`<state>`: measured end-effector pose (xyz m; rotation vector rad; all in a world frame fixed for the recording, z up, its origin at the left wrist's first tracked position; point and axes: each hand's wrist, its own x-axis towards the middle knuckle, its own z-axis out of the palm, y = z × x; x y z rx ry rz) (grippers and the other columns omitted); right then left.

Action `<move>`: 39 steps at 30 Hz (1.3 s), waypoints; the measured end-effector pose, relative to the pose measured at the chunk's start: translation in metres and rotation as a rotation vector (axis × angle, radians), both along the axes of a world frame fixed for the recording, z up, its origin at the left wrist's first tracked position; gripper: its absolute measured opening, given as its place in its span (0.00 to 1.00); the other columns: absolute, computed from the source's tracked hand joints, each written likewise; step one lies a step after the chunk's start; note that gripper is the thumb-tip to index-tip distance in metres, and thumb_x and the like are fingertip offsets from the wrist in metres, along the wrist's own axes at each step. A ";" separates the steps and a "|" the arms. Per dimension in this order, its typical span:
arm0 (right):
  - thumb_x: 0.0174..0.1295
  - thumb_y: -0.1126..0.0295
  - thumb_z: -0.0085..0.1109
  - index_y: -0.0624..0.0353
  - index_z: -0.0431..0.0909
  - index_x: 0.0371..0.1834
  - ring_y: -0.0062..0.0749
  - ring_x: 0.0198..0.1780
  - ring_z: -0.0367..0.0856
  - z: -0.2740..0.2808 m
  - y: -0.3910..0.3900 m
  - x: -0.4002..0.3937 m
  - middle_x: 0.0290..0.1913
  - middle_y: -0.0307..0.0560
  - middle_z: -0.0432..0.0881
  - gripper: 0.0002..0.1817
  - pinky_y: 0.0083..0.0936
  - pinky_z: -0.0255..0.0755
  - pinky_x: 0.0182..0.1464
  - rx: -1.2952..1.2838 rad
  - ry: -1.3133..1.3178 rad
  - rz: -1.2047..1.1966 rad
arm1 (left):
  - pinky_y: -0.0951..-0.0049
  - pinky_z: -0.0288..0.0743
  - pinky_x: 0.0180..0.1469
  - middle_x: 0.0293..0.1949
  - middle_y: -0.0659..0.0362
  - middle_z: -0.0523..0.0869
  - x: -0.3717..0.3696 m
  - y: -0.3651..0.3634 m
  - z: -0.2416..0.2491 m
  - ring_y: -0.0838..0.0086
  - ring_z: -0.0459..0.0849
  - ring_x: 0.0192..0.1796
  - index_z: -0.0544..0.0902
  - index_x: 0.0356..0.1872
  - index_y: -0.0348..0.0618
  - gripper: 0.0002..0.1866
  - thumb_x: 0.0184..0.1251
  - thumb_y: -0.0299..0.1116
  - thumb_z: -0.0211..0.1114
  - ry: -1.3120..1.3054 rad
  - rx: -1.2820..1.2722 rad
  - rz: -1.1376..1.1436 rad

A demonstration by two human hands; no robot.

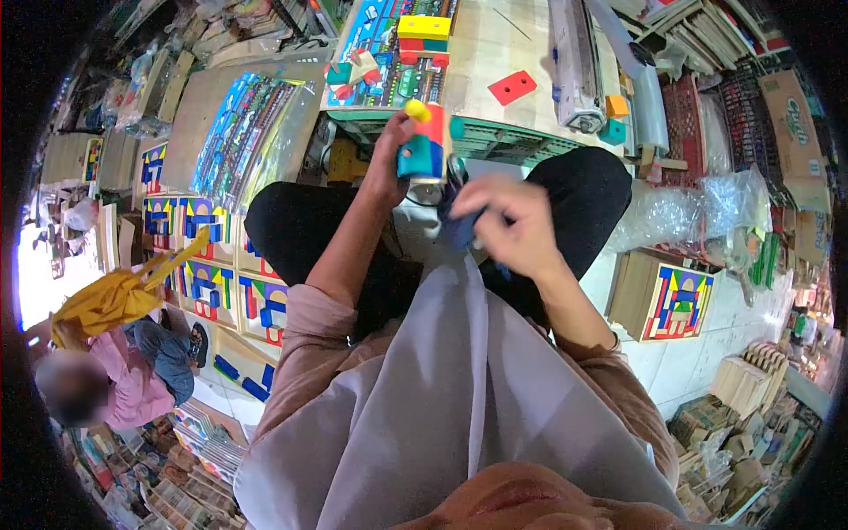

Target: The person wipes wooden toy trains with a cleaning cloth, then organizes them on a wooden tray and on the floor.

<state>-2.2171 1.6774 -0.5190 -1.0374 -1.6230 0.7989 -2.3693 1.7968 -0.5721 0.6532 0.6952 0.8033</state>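
Observation:
My left hand (387,155) is closed around a wooden block toy (428,150) with red, blue, teal and yellow parts, held over my lap near the table's front edge. Just to the right of the toy, my right hand (511,216) is blurred by motion, its fingers curled at a dark blue cloth (459,216) that hangs below the toy. On the table (495,53) beyond stand a toy with a yellow top block (424,28) and a smaller toy with red wheels (353,72). A red piece with two holes (512,87) lies to their right.
Orange (617,107) and teal blocks sit at the table's right corner. Printed boards in plastic (247,132) lie at the left. Trays of coloured blocks (203,291) are on the left floor, another tray (680,302) at right. A person in pink (141,375) is at lower left.

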 end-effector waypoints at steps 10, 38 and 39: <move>0.49 0.79 0.54 0.64 0.75 0.45 0.47 0.46 0.76 -0.046 -0.011 -0.026 0.47 0.54 0.75 0.16 0.33 0.70 0.50 0.125 -0.106 -0.045 | 0.77 0.73 0.42 0.44 0.61 0.77 0.005 0.025 -0.009 0.78 0.77 0.41 0.65 0.57 0.47 0.24 0.59 0.38 0.56 -0.211 -0.152 0.159; 0.51 0.61 0.60 0.67 0.70 0.52 0.48 0.55 0.72 0.037 0.057 0.000 0.52 0.56 0.74 0.27 0.38 0.66 0.53 0.189 -0.736 -0.382 | 0.73 0.74 0.48 0.44 0.61 0.79 0.049 -0.010 0.001 0.75 0.79 0.44 0.71 0.53 0.41 0.23 0.52 0.19 0.57 -0.290 0.157 0.155; 0.51 0.57 0.60 0.67 0.70 0.52 0.49 0.57 0.69 0.034 0.058 -0.009 0.53 0.56 0.73 0.29 0.39 0.64 0.54 0.157 -0.728 -0.417 | 0.76 0.74 0.45 0.42 0.61 0.79 0.050 -0.004 -0.016 0.77 0.79 0.42 0.71 0.53 0.41 0.24 0.51 0.16 0.55 -0.262 0.108 0.178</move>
